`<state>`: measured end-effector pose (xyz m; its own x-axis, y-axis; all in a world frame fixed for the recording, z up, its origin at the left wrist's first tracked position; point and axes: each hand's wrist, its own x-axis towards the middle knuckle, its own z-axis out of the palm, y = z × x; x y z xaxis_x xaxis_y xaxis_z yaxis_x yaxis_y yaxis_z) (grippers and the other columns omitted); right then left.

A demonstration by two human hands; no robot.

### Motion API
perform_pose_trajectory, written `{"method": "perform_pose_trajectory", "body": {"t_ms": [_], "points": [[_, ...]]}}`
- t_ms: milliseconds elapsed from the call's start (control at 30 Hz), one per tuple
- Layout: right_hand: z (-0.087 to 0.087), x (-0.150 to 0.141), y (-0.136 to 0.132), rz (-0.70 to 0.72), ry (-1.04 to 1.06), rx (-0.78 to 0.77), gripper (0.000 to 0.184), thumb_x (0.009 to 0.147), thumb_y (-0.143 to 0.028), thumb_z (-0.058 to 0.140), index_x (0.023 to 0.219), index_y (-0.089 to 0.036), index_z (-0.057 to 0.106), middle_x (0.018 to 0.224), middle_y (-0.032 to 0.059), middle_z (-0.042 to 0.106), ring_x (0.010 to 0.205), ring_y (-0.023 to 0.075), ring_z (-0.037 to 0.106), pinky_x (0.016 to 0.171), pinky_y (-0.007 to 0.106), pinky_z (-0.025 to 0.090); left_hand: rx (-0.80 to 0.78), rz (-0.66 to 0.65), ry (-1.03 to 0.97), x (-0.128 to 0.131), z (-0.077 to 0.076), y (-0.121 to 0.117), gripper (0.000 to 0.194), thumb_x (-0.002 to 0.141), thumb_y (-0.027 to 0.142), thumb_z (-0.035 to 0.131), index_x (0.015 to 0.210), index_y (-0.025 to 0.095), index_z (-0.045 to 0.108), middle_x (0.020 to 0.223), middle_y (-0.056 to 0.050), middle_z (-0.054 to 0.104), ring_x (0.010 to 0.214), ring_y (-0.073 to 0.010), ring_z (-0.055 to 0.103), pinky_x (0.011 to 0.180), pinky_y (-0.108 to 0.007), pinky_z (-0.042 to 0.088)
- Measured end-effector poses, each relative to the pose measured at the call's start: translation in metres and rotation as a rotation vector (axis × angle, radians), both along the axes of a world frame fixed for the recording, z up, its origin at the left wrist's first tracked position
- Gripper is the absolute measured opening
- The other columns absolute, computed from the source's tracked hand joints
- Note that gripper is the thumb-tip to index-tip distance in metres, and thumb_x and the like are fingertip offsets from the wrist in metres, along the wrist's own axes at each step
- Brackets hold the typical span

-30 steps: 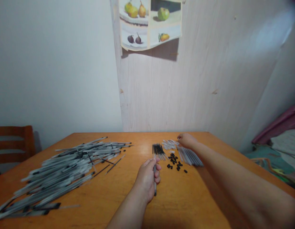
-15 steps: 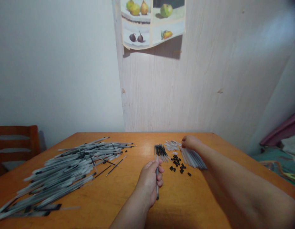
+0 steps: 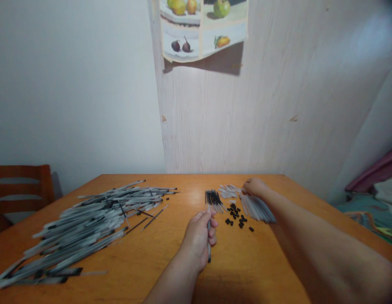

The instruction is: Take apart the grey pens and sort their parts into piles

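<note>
My left hand (image 3: 198, 232) is closed around a pen (image 3: 209, 252). The pen points away from me, its dark end toward me and its thin tip past my thumb. At the far right, my right hand (image 3: 255, 187) reaches to the top ends of a row of clear pen barrels (image 3: 255, 209). Its fingers are bent together, and whatever they pinch is hidden. Small clear caps (image 3: 228, 191) lie just left of those fingertips. Beyond my left hand is a bunch of black-ended refills (image 3: 212, 196). Short black plugs (image 3: 234, 211) are scattered between refills and barrels.
A large heap of clear and black pens (image 3: 88, 223) spreads over the left side of the wooden table (image 3: 158, 261). A few loose refills (image 3: 154, 217) lie at its right edge. A wooden chair (image 3: 21, 185) stands at the left, and fabric (image 3: 366, 207) lies beyond the right edge.
My right hand stays over the top of the barrels, with only a slight shift. My left hand keeps its hold on the pen. The whole view has tilted a little.
</note>
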<state>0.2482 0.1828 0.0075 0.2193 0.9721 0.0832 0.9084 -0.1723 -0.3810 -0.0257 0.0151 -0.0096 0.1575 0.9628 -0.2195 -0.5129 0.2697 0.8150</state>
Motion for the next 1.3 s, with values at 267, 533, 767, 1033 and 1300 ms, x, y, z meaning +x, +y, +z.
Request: {"method": "perform_pose_trajectory", "body": {"t_ms": [267, 533, 767, 1033, 1300], "points": [[0.015, -0.031, -0.041, -0.010, 0.202, 0.270, 0.033, 0.090, -0.036, 0.042, 0.078, -0.017, 0.066, 0.083, 0.0117, 0.071, 0.082, 0.0223, 0.065, 0.067, 0.028, 0.043, -0.059, 0.033, -0.054, 0.000, 0.001, 0.003, 0.023, 0.089, 0.033, 0.056, 0.100, 0.014, 0.061, 0.068, 0.002, 0.053, 0.043, -0.0042, 0.034, 0.041, -0.018, 0.022], [-0.002, -0.115, -0.150, 0.372, 0.772, -0.003, 0.031, 0.083, -0.047, 0.050, 0.065, -0.022, 0.052, 0.057, -0.0006, 0.059, 0.050, 0.0123, 0.054, 0.052, 0.024, 0.041, -0.104, 0.133, -0.201, -0.006, 0.015, 0.007, 0.017, 0.087, 0.024, 0.051, 0.098, 0.014, 0.059, 0.068, 0.001, 0.055, 0.045, -0.0062, 0.040, 0.042, -0.018, 0.029], [-0.017, -0.150, -0.213, 0.403, 0.968, -0.321, 0.027, 0.082, -0.044, 0.056, 0.069, -0.020, 0.055, 0.059, -0.0009, 0.062, 0.042, 0.0086, 0.050, 0.043, 0.022, 0.029, -0.058, 0.201, -0.313, -0.008, 0.021, 0.007, 0.012, 0.087, 0.020, 0.052, 0.096, 0.015, 0.058, 0.069, 0.000, 0.056, 0.047, -0.0070, 0.043, 0.045, -0.018, 0.032], [-0.024, -0.153, -0.212, 0.395, 1.109, -0.211, 0.035, 0.082, -0.051, 0.060, 0.076, -0.017, 0.061, 0.061, 0.0001, 0.065, 0.044, 0.0069, 0.051, 0.045, 0.021, 0.028, 0.012, 0.184, -0.267, -0.005, 0.025, 0.001, 0.018, 0.089, 0.022, 0.053, 0.102, 0.014, 0.061, 0.075, -0.004, 0.063, 0.055, -0.0097, 0.053, 0.053, -0.021, 0.043], [-0.023, -0.133, -0.210, 0.364, 1.273, -0.218, 0.042, 0.081, -0.058, 0.064, 0.087, -0.017, 0.062, 0.061, -0.0010, 0.064, 0.044, 0.0064, 0.047, 0.042, 0.021, 0.017, 0.172, -0.006, -0.044, 0.001, 0.019, -0.008, 0.024, 0.084, 0.022, 0.063, 0.107, 0.014, 0.064, 0.096, -0.013, 0.071, 0.071, -0.0140, 0.064, 0.064, -0.023, 0.050]]}}
